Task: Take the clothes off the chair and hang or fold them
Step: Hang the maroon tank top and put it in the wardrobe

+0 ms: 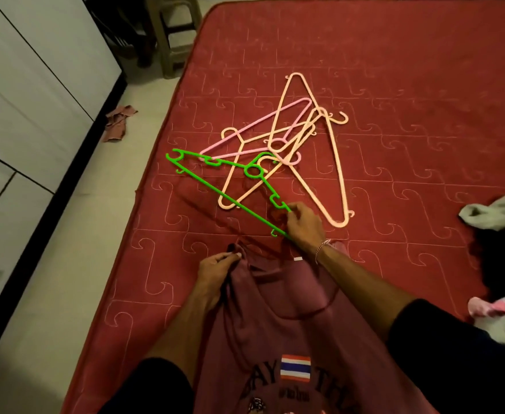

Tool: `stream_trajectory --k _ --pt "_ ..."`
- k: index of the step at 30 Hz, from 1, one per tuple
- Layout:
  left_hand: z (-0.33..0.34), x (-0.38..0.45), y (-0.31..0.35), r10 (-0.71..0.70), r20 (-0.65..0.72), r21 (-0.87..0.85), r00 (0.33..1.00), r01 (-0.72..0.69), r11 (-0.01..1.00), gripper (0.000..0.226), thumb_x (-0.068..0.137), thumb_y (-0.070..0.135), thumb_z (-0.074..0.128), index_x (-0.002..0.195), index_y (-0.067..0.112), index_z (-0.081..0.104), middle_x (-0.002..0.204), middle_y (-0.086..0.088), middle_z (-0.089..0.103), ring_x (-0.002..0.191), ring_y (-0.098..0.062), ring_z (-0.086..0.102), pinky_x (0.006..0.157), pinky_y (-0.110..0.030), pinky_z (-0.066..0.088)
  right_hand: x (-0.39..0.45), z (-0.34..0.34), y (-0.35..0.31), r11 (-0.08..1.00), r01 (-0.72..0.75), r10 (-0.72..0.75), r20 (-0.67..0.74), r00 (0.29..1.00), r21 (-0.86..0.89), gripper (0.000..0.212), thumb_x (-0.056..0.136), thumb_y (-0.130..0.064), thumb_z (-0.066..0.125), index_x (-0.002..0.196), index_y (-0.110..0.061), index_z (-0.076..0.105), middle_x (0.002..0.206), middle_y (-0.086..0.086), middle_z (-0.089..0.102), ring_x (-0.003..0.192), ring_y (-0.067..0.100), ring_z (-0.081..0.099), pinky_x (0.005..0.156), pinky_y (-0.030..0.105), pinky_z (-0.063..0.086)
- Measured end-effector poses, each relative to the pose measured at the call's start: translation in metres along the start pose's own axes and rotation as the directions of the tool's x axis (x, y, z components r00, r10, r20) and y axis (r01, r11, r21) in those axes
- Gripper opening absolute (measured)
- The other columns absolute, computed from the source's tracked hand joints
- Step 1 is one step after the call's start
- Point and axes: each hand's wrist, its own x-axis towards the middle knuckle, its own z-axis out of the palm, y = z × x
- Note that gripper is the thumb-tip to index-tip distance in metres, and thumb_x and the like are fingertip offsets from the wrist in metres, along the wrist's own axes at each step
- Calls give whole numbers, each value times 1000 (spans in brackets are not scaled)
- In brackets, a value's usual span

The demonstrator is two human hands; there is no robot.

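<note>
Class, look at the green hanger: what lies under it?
Under the green hanger lie parts of a cream hanger and a pink hanger, then the red mattress. Its near end is hidden by the right hand.

1. A maroon T-shirt (290, 339) with a striped flag print lies at 6 o'clock on the red mattress (394, 70).
2. The left hand (215, 268) pinches the shirt's shoulder edge.
3. The right hand (305, 228) grips one end of a green hanger (230, 192), which stretches toward 10 o'clock.
4. Peach and pink hangers (302, 144) lie piled at centre, under the green one.
5. Crumpled clothes (496, 213) sit at 3 o'clock.
</note>
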Motion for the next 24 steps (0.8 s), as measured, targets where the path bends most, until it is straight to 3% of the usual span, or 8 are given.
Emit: stream_trajectory --k 7,10,12,16,18,19,21,24 --pt "-1 4 0 -58 111 -70 992 66 995 22 86 11 74 107 3 74 96 -13 76 83 -20 70 87 -34 57 16 -1 -7 990 43 -49 45 998 137 19 101 -27 55 104 -18 71 78 -1 64 71 15 56 61 30 39" --pt "-1 3 2 -55 117 -78 992 65 995 22 86 11 74 107 3 73 95 -14 76 82 -22 70 83 -34 59 12 -5 -4 982 55 -64 46 997 183 28 101 -38 55 101 -16 73 83 6 70 72 13 61 62 29 46" --pt "-1 3 2 -60 116 -95 991 71 993 25 86 11 74 109 2 73 98 -15 76 84 -23 70 83 -34 59 2 -7 -2 979 53 -71 82 994 197 39 97 -50 57 93 -15 73 70 -3 64 58 0 55 53 20 41" --pt "-3 5 0 -38 118 -98 992 50 994 35 84 11 76 116 -4 69 107 -19 73 99 -29 68 99 -43 53 -12 -14 11 919 -165 38 336 941 358 74 79 -77 60 91 -6 71 59 -4 45 50 9 42 45 23 32" --pt "-3 3 0 -34 132 -85 991 45 995 36 85 11 75 117 -4 68 110 -20 72 104 -31 67 102 -44 51 -19 -19 15 863 -331 144 442 885 381 73 68 -84 61 90 -15 75 55 -7 43 45 8 38 41 21 29" --pt "-2 2 0 -32 132 -84 991 43 996 36 86 11 75 117 -4 68 110 -20 72 104 -30 67 102 -44 51 -21 -20 15 855 -335 158 418 895 397 67 67 -84 61 81 -20 74 53 -9 43 45 9 38 42 24 30" --pt "0 1 1 -33 121 -87 992 43 995 34 86 10 74 116 -3 68 109 -21 72 99 -28 67 100 -43 52 -21 -19 16 923 -161 87 217 972 349 60 80 -77 59 61 -19 60 50 -12 44 49 12 42 53 33 34" --pt "1 -1 1 -30 107 -83 994 39 996 31 85 11 75 114 -1 70 102 -17 74 91 -26 68 97 -42 53 -25 -19 18 1000 5 -6 -52 999 -21 60 92 -69 49 64 -17 42 59 -2 58 66 26 57 62 37 41"
